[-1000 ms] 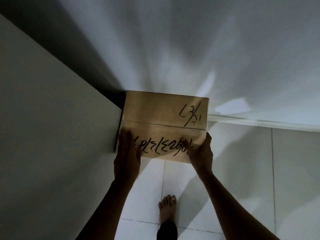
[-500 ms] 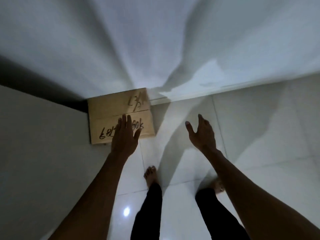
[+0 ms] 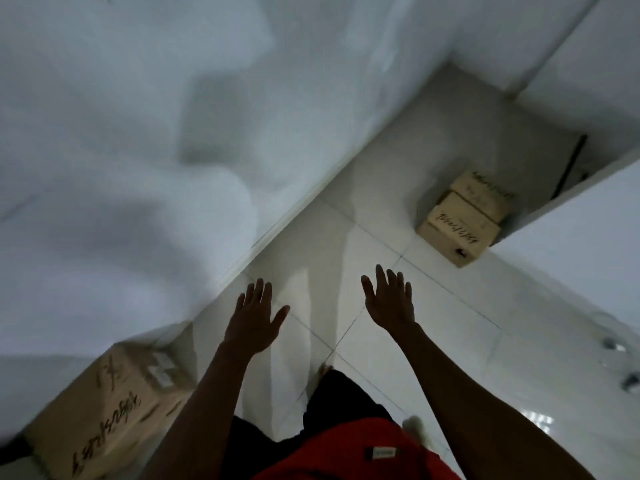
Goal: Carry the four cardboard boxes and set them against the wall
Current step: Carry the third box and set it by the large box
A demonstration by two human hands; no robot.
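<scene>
fingers of both the left hand and right hand were spread, empty. one cardboard box sat near left by the wall; stacked boxes waited far right. best approach squarely, grip low.

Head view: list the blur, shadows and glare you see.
Head view: dim overall; motion blur smears the near box and the wall; broad soft shadows cross that wall; glare spots on the glossy floor at lower right; the far boxes and both open hands, left and right, are fairly sharp.
</scene>
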